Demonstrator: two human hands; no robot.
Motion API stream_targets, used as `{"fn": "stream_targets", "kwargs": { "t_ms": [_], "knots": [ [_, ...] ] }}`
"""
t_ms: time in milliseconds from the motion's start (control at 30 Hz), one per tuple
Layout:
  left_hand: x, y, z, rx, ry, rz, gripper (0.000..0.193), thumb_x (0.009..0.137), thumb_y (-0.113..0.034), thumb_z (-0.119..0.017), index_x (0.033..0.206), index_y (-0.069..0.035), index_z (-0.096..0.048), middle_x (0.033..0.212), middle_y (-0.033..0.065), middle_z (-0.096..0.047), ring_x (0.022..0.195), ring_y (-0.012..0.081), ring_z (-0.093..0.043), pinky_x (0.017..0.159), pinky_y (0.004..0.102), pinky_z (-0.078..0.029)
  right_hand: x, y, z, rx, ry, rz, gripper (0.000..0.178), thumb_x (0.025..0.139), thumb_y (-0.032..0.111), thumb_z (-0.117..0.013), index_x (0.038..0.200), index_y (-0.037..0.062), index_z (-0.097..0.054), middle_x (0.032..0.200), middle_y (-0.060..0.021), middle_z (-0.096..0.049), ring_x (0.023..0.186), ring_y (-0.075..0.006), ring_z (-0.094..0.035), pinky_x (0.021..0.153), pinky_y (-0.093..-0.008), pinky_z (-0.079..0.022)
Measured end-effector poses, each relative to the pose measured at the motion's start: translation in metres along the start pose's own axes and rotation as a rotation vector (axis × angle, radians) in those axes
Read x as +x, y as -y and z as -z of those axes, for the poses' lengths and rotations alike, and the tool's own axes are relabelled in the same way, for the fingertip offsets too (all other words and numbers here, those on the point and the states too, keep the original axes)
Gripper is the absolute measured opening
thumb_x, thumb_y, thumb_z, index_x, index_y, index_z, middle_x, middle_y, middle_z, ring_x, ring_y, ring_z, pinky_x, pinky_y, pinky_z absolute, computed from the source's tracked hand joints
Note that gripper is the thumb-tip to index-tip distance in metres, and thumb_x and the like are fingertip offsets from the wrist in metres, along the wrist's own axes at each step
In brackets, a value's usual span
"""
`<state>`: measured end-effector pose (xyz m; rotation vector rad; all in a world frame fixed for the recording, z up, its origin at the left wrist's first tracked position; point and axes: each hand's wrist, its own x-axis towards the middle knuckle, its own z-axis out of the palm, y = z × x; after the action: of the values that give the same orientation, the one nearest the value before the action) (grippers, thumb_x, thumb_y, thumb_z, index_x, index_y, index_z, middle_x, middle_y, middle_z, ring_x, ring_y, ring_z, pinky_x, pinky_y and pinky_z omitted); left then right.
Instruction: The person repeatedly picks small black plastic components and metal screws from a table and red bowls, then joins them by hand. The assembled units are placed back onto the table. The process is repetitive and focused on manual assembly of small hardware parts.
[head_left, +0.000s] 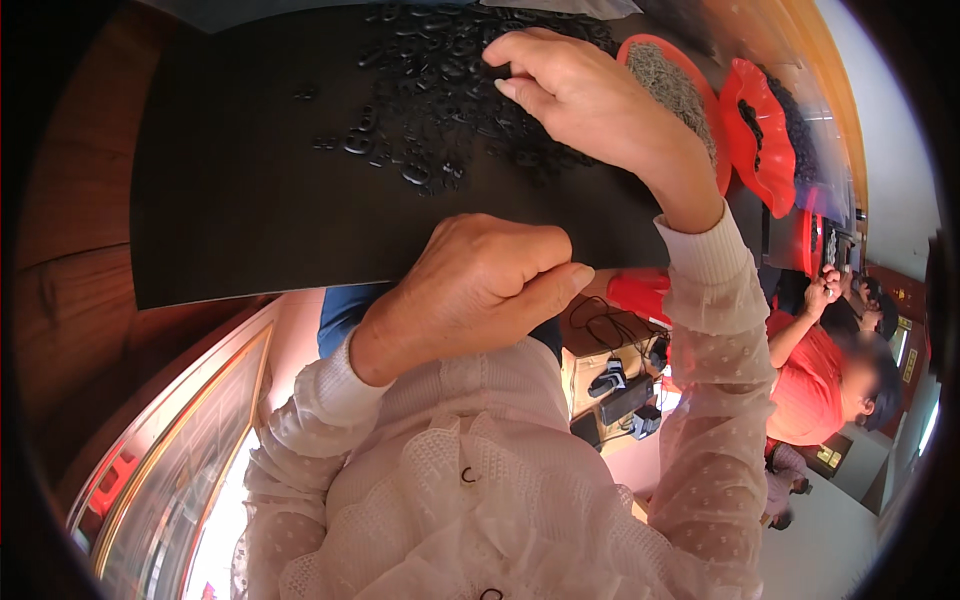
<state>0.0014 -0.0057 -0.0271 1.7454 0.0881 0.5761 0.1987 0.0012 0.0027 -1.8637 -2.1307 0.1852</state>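
Note:
Small black parts [440, 90], some of them ring-shaped, lie in a loose heap on a black mat [240, 200]. Over the right side of this heap is my right hand [600, 95], its thumb and forefinger curled toward each other. Something dark shows between those fingertips, but I cannot separate it from the parts behind. My left hand [475, 285] is closed at the mat's near edge, in front of my body. Its thumb presses against the bent forefinger, and whatever it may hold is hidden.
Right of the heap stands a red bowl [722, 165] of small grey pieces. Beside it is a red wavy-rimmed dish [775, 150] with black pieces. Cables and dark devices [625, 400] rest on a wooden surface below. Another person in red [805, 390] sits at the right.

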Motion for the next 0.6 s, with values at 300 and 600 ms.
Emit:
{"fn": "stream_targets", "kwargs": {
  "t_ms": [300,600],
  "knots": [
    [0.000,-0.003,0.004,-0.012,0.024,0.035,0.027,0.085,-0.006,-0.064,0.064,-0.002,-0.047,0.055,0.0097,-0.043,0.045,0.0231,-0.042,0.045,0.0339,-0.033,-0.022,0.006,0.027,0.046,0.059,-0.065,0.012,0.086,0.009,-0.059,0.097,0.0059,-0.057,0.094,-0.0104,-0.061,0.088,-0.0319,-0.060,0.071,-0.0409,-0.048],
    [0.001,-0.004,0.002,-0.041,-0.003,0.024,0.027,0.084,-0.005,-0.064,0.064,-0.002,-0.047,0.055,0.0092,-0.042,0.045,0.0224,-0.042,0.044,0.0337,-0.032,-0.026,0.001,0.016,-0.202,-0.001,-0.094,0.015,0.085,0.011,-0.060,0.098,0.0052,-0.054,0.088,-0.0100,-0.058,0.079,-0.0345,-0.060,0.063,-0.0428,-0.049]
  ]
}}
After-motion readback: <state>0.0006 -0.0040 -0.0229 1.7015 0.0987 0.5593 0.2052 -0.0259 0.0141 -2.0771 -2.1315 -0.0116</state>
